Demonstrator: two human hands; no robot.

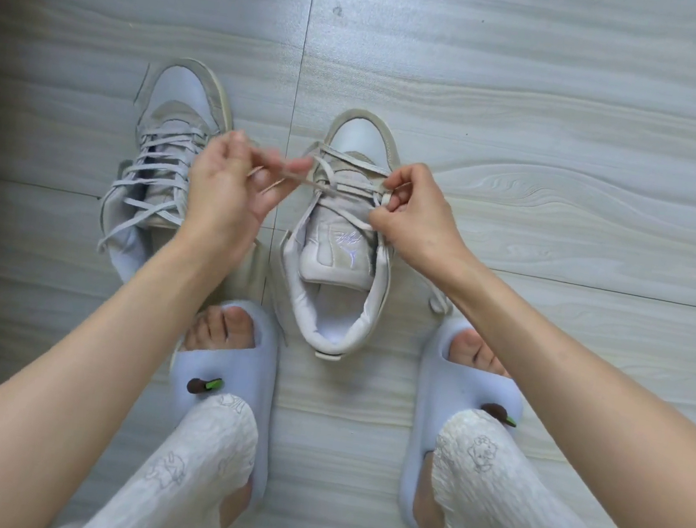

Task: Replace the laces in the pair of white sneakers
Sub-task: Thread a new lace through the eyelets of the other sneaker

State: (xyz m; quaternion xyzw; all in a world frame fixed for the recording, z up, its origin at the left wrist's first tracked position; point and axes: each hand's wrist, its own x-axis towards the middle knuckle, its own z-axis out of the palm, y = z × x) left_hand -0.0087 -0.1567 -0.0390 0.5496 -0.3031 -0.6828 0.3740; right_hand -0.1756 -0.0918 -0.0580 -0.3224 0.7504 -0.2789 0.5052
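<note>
1. Nearest the camera, the person's feet sit in pale blue slide sandals [226,385] on the grey wood-grain floor [534,89], one either side of the heel of the right-hand sneaker [340,258]. A shifted foot could nudge that shoe and drag the lace out of line.
2. The beige lace [342,186] is partly threaded on this sneaker, its tongue standing free and the upper eyelets looking open. A loose end trails by the shoe's right side near the sandal; stepping on it would likely jerk the lacing slack.
3. The right hand [413,217] pinches a stretch of lace at the shoe's right eyelets, fingers curled tight. If it lets go while the other side is pulled, the lace may slide through unevenly.
4. The left hand [228,187] pinches the lace's other end between thumb and fingertips, stretched taut toward the shoe. The tip is blurred, so its condition is unclear; a frayed tip would likely snag at an eyelet.
5. Farther off, the left-hand sneaker [172,145] lies fully laced in a paler lace, just behind the left hand. A wide pull could knock it.
</note>
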